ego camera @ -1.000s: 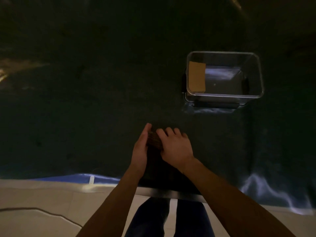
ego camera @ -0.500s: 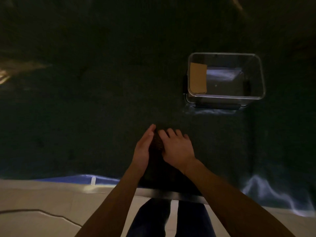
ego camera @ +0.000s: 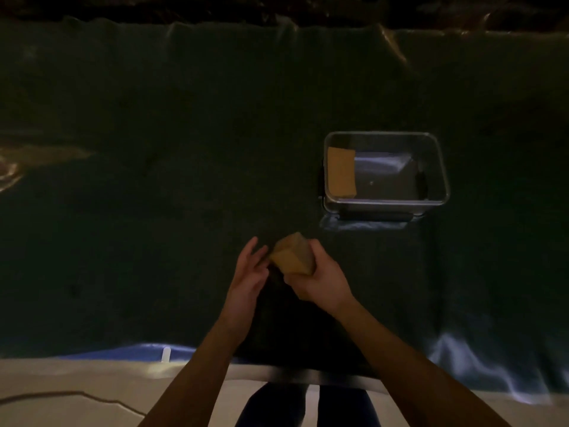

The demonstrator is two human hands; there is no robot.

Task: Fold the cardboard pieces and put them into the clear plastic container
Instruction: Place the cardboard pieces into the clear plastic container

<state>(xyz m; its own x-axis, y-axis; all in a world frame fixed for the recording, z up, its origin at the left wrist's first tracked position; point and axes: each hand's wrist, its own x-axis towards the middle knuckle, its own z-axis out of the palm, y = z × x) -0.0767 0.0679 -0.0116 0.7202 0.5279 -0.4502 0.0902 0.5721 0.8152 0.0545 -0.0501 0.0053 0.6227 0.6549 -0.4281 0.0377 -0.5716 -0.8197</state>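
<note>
While right hand point(ego camera: 317, 280) grips folded cardboard point(ego camera: 292, 253), left hand point(ego camera: 248, 274) sits open beside it; container point(ego camera: 443, 167) lies ahead-right, nearer right hand, w/ one piece point(ego camera: 341, 176) inside.

Matt brown cardboard piece point(ego camera: 294, 253), glossy clear plastic container point(ego camera: 443, 192), dark matt cloth table cover point(ego camera: 154, 211).

A folded cardboard piece point(ego camera: 292, 254), tan and blocky, is held in the grip, tilted, its upper end sticking out past the fingers and its lower end hidden by them. The clear plastic container point(ego camera: 385, 201), rectangular and open-topped, stands ahead of the grip and to its right, well apart. Inside it another folded cardboard piece point(ego camera: 341, 172) lies against the wall nearest the grip's side.
</note>
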